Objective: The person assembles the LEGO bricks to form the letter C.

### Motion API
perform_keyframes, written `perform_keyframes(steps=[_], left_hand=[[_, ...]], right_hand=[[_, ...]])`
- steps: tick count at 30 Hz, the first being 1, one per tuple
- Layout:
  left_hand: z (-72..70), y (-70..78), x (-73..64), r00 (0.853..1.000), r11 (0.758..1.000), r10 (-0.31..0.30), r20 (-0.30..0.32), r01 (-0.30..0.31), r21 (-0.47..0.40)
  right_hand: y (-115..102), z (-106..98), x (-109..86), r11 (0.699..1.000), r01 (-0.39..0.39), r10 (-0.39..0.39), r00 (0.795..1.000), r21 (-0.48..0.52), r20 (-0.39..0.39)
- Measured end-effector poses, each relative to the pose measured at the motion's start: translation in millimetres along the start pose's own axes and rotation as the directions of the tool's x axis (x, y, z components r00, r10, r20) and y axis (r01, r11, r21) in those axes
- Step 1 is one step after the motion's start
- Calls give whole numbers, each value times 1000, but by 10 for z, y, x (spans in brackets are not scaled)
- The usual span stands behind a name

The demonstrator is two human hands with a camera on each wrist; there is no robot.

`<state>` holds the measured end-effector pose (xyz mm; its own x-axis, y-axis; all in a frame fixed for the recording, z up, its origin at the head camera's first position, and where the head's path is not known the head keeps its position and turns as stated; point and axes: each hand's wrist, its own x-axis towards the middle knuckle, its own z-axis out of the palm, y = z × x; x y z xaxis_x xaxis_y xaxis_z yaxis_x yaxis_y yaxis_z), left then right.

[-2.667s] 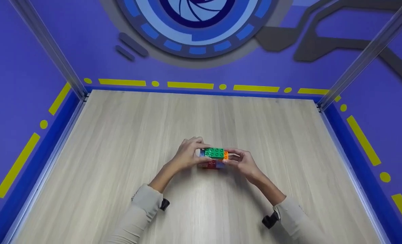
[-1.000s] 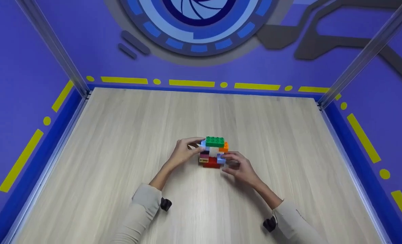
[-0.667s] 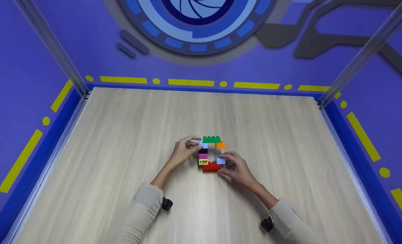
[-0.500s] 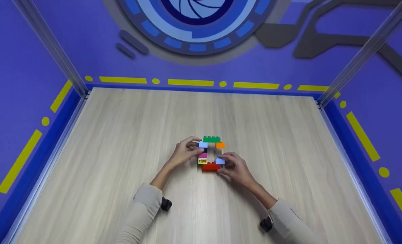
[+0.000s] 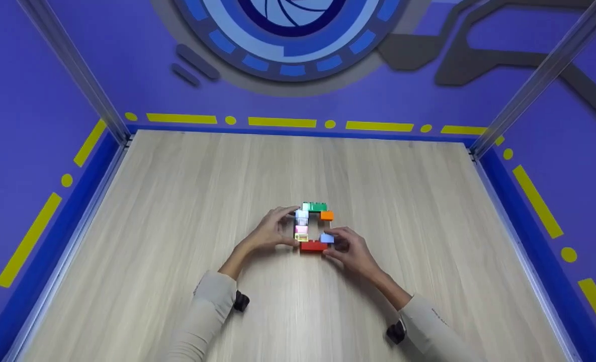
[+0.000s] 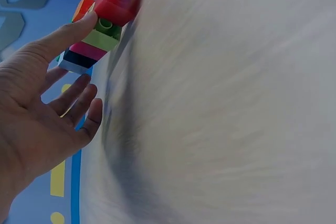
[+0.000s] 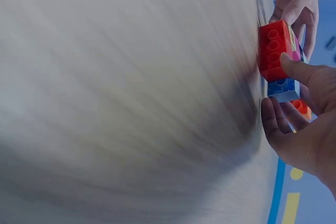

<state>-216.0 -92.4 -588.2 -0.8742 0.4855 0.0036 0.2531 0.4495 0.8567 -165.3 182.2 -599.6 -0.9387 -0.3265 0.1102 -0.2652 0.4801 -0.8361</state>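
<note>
A toy brick frame made of stacked building bricks stands near the middle of the table. Its red brick (image 5: pixel 314 246) forms the bottom and a green brick (image 5: pixel 318 206) the top. On its left rises a column with a light blue brick (image 5: pixel 302 214), a pink brick (image 5: pixel 301 230) and a yellow printed brick (image 5: pixel 301 237). At right, a gap separates an orange brick (image 5: pixel 327 215) from a blue brick (image 5: pixel 327 238) below. My left hand (image 5: pixel 268 231) holds the left column between thumb and fingers. My right hand (image 5: pixel 353 251) grips the lower right corner, thumb on the red brick.
The wood-grain table (image 5: pixel 187 191) spreads around the hands. Blue-purple panels (image 5: pixel 126 75) with yellow marks wall it at the back and sides, and metal posts (image 5: pixel 71 65) stand in the back corners.
The brick frame now shows its front rather than its studded top. My right hand has moved from the orange brick to the lower right corner. My left thumb has slid down the column.
</note>
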Motion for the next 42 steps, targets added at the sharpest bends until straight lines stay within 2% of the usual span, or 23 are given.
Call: perform_keyframes(steps=[3,6,10,16,21,28,36,42], left_hand=[[-6,-26,30,1000,999,22,5,-22,30],[-18,-49,63,1000,998,18,23,-20,57],[-42,-60,114,998,993,-37,59,30,110],[-100,-1,225,988,979,-113,109,92,182],[-116,-3,317,988,976,-142,62,129,175],[-83,-41,379,995,982,-101,11,98,161],[-113,-54,389,995,985,-101,-19,103,139],[-184,-89,336,998,993,-41,-48,46,110]], right_hand=[[5,-6,11,1000,-14,14,1000,6,5],[4,-10,28,999,-41,40,999,6,6],[-7,-12,56,997,-71,71,997,-3,5],[-4,-26,130,993,-118,118,993,-12,-6],[13,-59,283,992,-123,123,992,12,-20],[40,-92,432,988,-152,153,988,31,-29],[43,-106,430,990,-133,134,991,43,-23],[55,-218,405,989,-137,138,990,52,-15]])
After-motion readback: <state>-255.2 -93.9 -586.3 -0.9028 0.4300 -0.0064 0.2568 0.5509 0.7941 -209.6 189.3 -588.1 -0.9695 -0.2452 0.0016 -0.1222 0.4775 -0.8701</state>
